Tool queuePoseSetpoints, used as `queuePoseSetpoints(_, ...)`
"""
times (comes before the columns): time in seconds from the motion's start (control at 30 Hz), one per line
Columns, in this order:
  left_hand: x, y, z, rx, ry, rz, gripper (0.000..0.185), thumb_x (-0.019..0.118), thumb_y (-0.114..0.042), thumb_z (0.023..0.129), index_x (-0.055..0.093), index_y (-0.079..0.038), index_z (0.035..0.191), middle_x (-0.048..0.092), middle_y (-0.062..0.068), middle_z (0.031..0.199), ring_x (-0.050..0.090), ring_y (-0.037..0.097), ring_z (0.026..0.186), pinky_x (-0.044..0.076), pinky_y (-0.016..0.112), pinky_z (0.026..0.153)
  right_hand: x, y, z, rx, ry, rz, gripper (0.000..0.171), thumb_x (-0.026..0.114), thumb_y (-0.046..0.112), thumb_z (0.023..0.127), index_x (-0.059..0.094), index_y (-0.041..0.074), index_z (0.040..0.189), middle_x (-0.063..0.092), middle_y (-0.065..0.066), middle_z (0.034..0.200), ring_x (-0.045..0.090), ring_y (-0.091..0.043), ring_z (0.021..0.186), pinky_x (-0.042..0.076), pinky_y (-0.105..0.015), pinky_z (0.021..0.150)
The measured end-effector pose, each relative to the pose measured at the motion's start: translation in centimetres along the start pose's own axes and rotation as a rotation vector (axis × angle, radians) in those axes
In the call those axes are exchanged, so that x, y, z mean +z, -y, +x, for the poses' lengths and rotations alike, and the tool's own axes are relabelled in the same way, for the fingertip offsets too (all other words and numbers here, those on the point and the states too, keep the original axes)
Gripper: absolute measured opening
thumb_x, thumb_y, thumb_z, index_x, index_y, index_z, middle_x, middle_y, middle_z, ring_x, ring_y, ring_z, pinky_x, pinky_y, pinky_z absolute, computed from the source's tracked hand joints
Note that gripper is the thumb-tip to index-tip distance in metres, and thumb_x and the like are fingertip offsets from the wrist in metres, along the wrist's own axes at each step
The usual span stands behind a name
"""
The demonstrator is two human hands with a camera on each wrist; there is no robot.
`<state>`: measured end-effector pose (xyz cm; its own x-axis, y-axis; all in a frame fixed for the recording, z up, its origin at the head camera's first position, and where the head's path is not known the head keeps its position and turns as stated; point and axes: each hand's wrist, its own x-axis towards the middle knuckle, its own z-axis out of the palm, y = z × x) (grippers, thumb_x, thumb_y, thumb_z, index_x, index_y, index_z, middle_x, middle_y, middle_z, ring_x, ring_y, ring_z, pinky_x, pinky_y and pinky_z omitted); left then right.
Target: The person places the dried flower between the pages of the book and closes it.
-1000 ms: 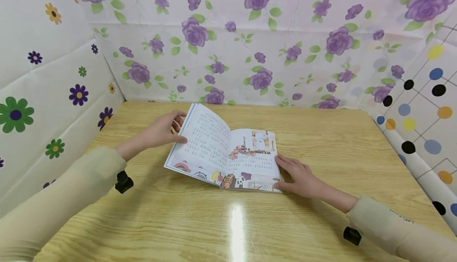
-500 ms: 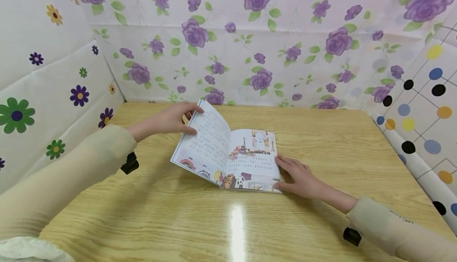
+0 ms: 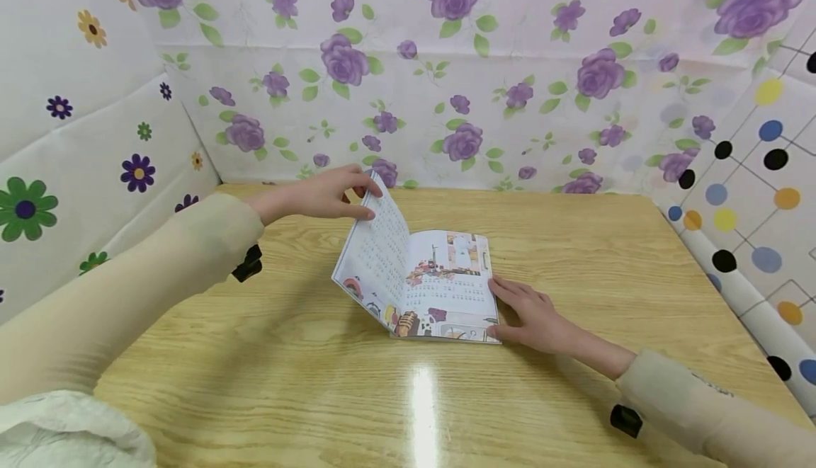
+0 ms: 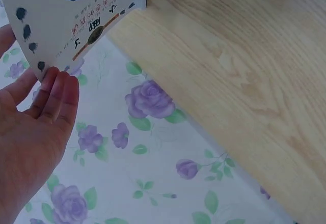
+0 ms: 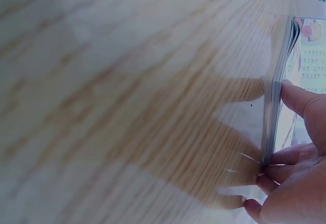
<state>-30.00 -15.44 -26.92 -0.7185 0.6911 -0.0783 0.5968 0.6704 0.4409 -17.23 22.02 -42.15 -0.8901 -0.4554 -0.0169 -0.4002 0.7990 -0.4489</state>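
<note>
An open picture book (image 3: 452, 291) lies on the wooden table, its right-hand page flat with drawings and small printed text. My left hand (image 3: 328, 193) pinches the outer edge of the book's left side, thumb on the printed page, and holds that side tilted steeply up. In the left wrist view the white outer cover (image 4: 76, 25) shows, with dark print and a blue patch; fingers of the left hand (image 4: 38, 127) are at its corner. My right hand (image 3: 532, 316) rests at the right edge, thumb on the page. The right wrist view shows several fingertips against the page stack (image 5: 275, 117).
The wooden table (image 3: 561, 241) reflects a bright light in front of the book. Purple-flowered cloth (image 3: 542, 121) hangs behind it, daisy-patterned cloth (image 3: 76, 149) at the left, dotted cloth (image 3: 739, 206) at the right. Dark devices sit under both wrists.
My left hand has moved right and away from me, bringing the book's left side up from a lower slant to a steep one. The right hand has stayed at the right edge.
</note>
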Motion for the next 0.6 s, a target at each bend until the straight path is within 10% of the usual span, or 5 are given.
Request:
queuePoseSetpoints(0.23, -0.4, -0.8, 1.5, 0.094, 0.024, -0.017, 0.035, 0.042, -0.013, 0.102, 0.055, -0.006, 0.133, 0.049, 0.014, 0.135, 0.048, 0.029, 0.121, 0.043, 0.048, 0.102, 0.1, -0.1, 0.0, -0.013, -0.009, -0.001, 0.083, 0.07, 0.044, 0.09, 0.035, 0.002, 0.152, 0.033, -0.02, 0.159, 0.033, -0.048, 0.142, 0.027, -0.072, 0.104)
queuePoseSetpoints(0.6, 1.0, -1.2, 4.9, 0.281, -0.07, 0.087, 0.017, 0.062, -0.009, 0.097, 0.064, -0.011, 0.114, 0.05, 0.015, 0.119, 0.055, 0.027, 0.106, 0.054, 0.036, 0.086, 0.3, -0.7, 0.0, -0.022, -0.016, 0.002, 0.084, 0.069, 0.046, 0.09, 0.034, 0.002, 0.152, 0.033, -0.02, 0.159, 0.033, -0.047, 0.143, 0.028, -0.07, 0.103)
